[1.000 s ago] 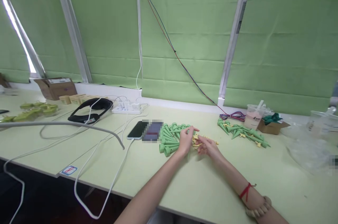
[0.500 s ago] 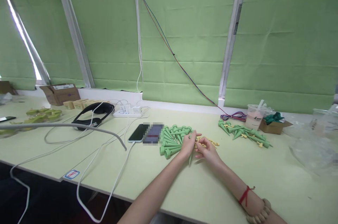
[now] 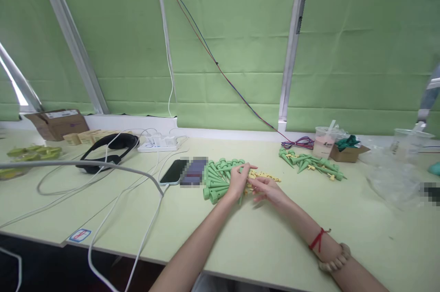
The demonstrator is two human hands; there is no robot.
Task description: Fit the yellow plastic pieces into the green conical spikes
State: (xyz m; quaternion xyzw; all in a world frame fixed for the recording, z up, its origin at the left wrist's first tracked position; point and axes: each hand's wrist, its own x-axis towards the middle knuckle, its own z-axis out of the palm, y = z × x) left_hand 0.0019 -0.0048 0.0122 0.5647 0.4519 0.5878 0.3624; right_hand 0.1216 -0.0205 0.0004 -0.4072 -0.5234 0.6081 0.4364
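Now our right hand (image 3: 271, 190) has uncurled its fingers toward our left hand (image 3: 237, 183), which grips a green spike (image 3: 240, 200), tip toward six o'clock; both hands meet there, any right-hand pinch we cannot tell.

Left grip (image 3: 238, 183), right grip (image 3: 270, 190) seemingly touching.

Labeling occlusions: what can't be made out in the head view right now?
Head view throughout:
Green spike: upper part hidden by left hand.
Right hand: what its grip holds, if anything, is too small to tell.
Teal object: cut off by right edge.
Dark object below it: blurred by pixelation.
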